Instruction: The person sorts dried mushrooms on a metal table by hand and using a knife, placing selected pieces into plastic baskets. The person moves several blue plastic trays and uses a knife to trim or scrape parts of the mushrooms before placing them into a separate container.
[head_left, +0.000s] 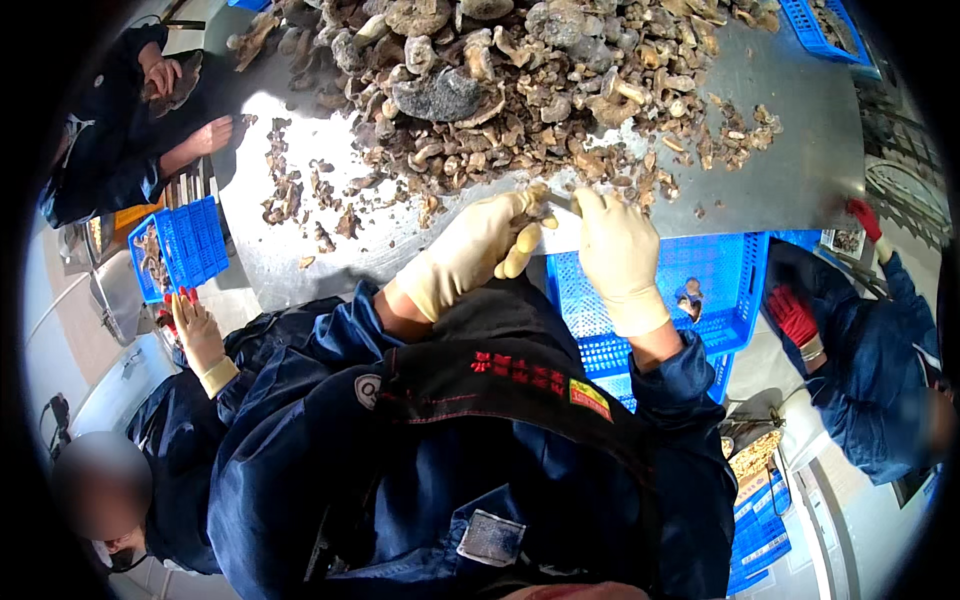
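My left hand (484, 244), in a cream rubber glove, grips a small brown mushroom (534, 201) above the front edge of the steel table. Gloved the same way, my right hand (616, 259) is closed around a knife, most of it hidden in the fist. The short metal blade (559, 201) points left and reaches the mushroom. Beyond both hands rises a large heap of dried-looking brown mushrooms (517, 105), with a big dark cap (436, 95) on its near side. Below my right hand sits a blue plastic basket (720, 262) holding a mushroom piece (690, 298).
The steel table (787, 172) bears scattered mushroom scraps (281, 180). Co-workers stand at left and right, one with red gloves (791, 315). Another blue basket (187, 247) with mushroom pieces is at left, and one more (829, 34) is at the table's far right.
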